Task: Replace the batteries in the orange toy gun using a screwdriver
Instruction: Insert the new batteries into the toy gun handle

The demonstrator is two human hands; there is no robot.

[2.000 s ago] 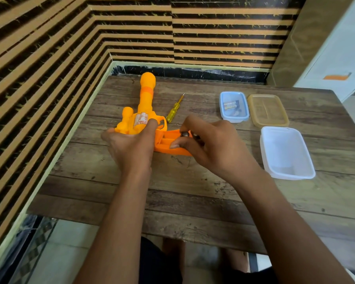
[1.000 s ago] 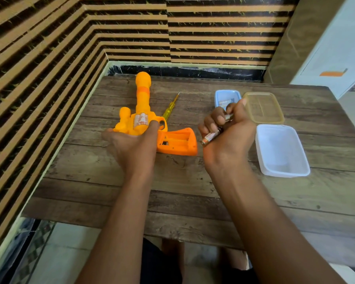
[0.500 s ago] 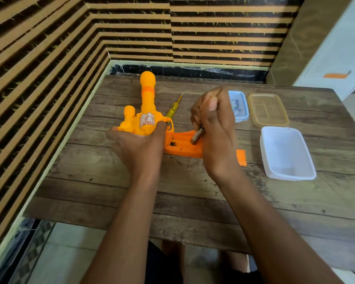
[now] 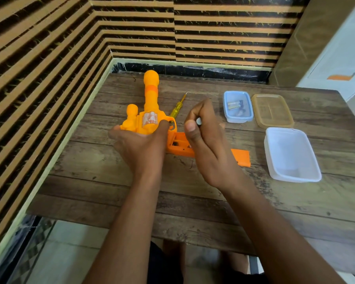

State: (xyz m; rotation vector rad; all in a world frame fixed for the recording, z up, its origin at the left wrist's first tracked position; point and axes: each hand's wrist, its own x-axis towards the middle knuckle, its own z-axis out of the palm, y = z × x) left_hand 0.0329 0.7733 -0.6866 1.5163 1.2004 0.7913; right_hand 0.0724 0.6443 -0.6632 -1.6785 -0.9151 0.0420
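Head view. The orange toy gun [image 4: 150, 111] lies flat on the wooden table [image 4: 193, 201], towards its left side near the striped wall. Its long axis runs along the barrel, which points away from the person at the back wall. The handle branches off to the right and carries the battery compartment [image 4: 179, 145].

The left hand [image 4: 140, 144] grips the gun's body from the near side, with the thumb laid by the trigger guard. The right hand [image 4: 205, 136] hovers over the handle with its fingers curled, pinching a small cylinder with a grey end, probably a battery [image 4: 198, 121].

The compartment is open, and its orange cover [image 4: 241, 157] lies on the table just right of the handle. The yellow screwdriver [image 4: 177, 107] rests beside the barrel, untouched. The unscrewing stage therefore appears complete. What remains is seating the cells, refitting the cover and driving the screw. The hand partly hides what the compartment holds.

Farther right stand a blue container [image 4: 237, 106] holding batteries, a tan lid [image 4: 272, 110] and a white container [image 4: 291, 154].
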